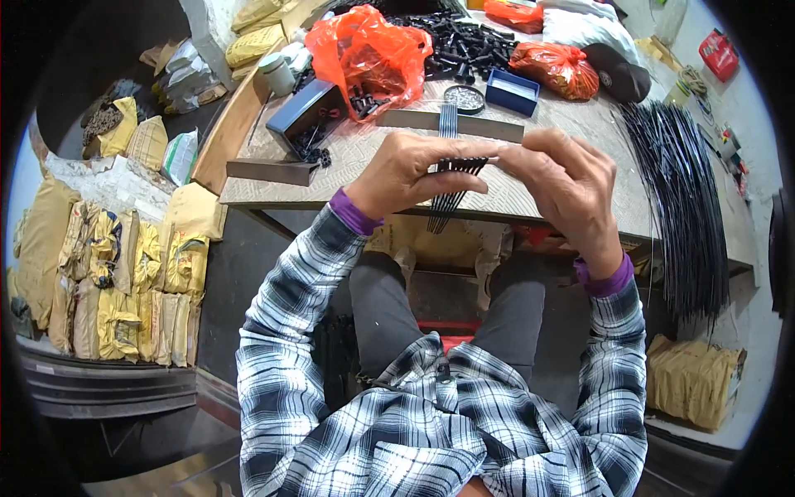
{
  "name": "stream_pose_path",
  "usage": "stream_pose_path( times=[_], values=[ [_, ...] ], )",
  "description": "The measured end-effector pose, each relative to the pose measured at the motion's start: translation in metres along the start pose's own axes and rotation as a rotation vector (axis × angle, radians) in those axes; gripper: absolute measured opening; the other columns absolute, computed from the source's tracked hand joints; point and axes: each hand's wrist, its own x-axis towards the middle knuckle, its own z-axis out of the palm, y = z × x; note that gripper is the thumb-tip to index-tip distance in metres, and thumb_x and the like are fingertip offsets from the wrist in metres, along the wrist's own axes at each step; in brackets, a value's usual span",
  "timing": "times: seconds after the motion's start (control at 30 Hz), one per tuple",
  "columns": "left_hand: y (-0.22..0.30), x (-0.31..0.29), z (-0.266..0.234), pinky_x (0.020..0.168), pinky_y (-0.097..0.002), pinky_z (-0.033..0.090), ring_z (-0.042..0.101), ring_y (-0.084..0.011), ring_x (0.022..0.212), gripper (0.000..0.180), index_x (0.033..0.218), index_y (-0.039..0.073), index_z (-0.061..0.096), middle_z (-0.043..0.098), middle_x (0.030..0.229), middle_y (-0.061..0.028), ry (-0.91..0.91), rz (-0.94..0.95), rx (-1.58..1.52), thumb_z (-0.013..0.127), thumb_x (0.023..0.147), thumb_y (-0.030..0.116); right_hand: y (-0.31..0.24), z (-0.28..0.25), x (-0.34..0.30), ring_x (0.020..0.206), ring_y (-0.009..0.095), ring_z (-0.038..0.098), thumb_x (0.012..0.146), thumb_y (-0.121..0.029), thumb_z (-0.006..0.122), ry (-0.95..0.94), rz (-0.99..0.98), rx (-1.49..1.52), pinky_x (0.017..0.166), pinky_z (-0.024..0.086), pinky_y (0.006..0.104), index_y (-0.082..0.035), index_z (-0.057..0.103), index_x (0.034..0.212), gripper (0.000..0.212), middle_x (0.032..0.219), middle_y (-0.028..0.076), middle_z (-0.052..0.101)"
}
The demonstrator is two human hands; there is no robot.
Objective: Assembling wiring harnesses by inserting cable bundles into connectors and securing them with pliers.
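Pinching a flat row of thin dark rods (441, 205), the left hand (406, 166) has its thumb below and its fingers (455, 147) laid across the top, narrow around the row. The rods hang over the near edge of the table (636, 186), their far ends reaching above a metal bar (489, 127). The right hand (575, 178) is at the row's right side, its bent fingers reaching the tips of the left ones; whether they grip a rod, I cannot tell.

Beyond the bar are a round dish (464, 99) and a small blue box (511, 93). A long blue box (298, 106) stands to the left, with small black pieces (315, 155) beside its near end and a short bar (269, 171) close by. Farther back, a red bag (377, 54) sits near a heap of black parts (468, 45), with a tied bag (559, 73) and a dark cap (617, 74) to their right. A big bundle (687, 207) of long black rods droops over the table's right part.
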Motion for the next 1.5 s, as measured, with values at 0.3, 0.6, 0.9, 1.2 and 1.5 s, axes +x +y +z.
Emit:
stream_pose_path(
  times=[0.3, 0.6, 0.9, 1.2, 1.5],
  values=[
    [-0.014, -0.002, 0.003, 0.064, -0.0256, 0.052, 0.065, -0.0230, 0.076, 0.040, 0.097, 0.009, 0.065, 0.066, 0.088, -0.0081, 0.094, 0.145, 0.194, 0.075, 0.063, 0.028, -0.008, 0.011, 0.005, 0.066, 0.025, 0.058, 0.071, 0.004, 0.063, -0.112, 0.046, 0.121, 0.051, 0.046, 0.0342, -0.007, 0.056, 0.101, 0.032, 0.083, 0.011, 0.052],
    [-0.078, -0.072, 0.060, 0.104, -0.0516, 0.020, 0.025, -0.0267, 0.131, 0.090, 0.130, 0.021, 0.043, 0.029, 0.141, -0.0043, -0.291, -0.109, 0.806, 0.061, 0.055, 0.067, -0.032, -0.011, 0.028, 0.061, 0.017, 0.055, 0.066, -0.014, 0.063, -0.379, -0.113, 0.015, 0.052, 0.044, 0.0290, -0.010, 0.060, 0.087, 0.021, 0.077, 0.002, 0.052],
    [-0.007, -0.073, 0.099, 0.091, -0.0393, 0.040, 0.059, -0.0213, 0.097, 0.036, 0.091, 0.015, 0.062, 0.063, 0.094, -0.0007, 0.125, -0.017, 0.451, 0.071, 0.058, 0.027, -0.079, -0.176, -0.090, 0.058, 0.014, 0.045, 0.070, -0.028, 0.068, 0.341, -0.333, 0.438, 0.056, 0.029, 0.0266, -0.028, 0.065, 0.077, 0.008, 0.068, -0.006, 0.047],
    [-0.017, -0.042, -0.006, 0.051, -0.0313, 0.042, 0.055, -0.0173, 0.065, 0.029, 0.054, 0.011, 0.050, 0.050, 0.065, -0.0013, -0.341, 0.220, 0.889, 0.061, 0.062, 0.037, -0.091, -0.089, -0.186, 0.083, 0.022, 0.053, 0.068, -0.014, 0.068, -0.514, 1.196, 0.709, 0.072, 0.044, 0.0307, -0.003, 0.053, 0.101, 0.037, 0.098, 0.009, 0.050],
    [-0.017, -0.064, 0.127, 0.048, -0.0300, 0.040, 0.060, -0.0167, 0.060, 0.012, 0.052, 0.017, 0.059, 0.057, 0.053, 0.0016, -1.012, 0.422, 0.713, 0.061, 0.061, 0.025, -0.145, 0.186, -0.360, 0.086, 0.019, 0.059, 0.075, -0.006, 0.056, -1.247, 1.030, 0.991, 0.079, 0.045, 0.0310, -0.004, 0.057, 0.112, 0.037, 0.101, 0.011, 0.064]
  ],
)
